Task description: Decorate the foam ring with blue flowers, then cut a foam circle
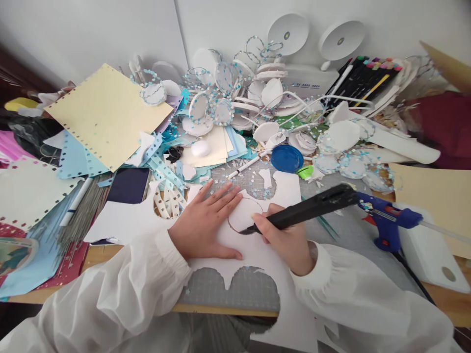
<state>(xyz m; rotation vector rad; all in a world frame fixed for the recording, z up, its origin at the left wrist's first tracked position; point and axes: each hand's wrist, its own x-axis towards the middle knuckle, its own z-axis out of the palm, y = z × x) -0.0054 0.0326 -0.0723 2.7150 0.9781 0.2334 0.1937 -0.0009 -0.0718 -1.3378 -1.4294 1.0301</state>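
Observation:
My left hand (pixel 206 225) lies flat on a white foam sheet (pixel 257 264), fingers spread beside a round outline. In my right hand (pixel 285 238) is a long black utility knife (pixel 312 206), gripped near its front end. Its dark tip touches the lower edge of the white circle (pixel 246 214), around which a thin dark line runs. Rounded cut-outs scallop the sheet's edges. Underneath it shows a grey cutting mat (pixel 253 289).
A blue glue gun (pixel 390 220) lies at the right, with a white board (pixel 430 255) below it. White discs with blue-beaded wire (pixel 221 78) crowd the back. A blue lid (pixel 287 158), yellow paper (pixel 110 117) and bundled wires (pixel 83 215) surround the sheet.

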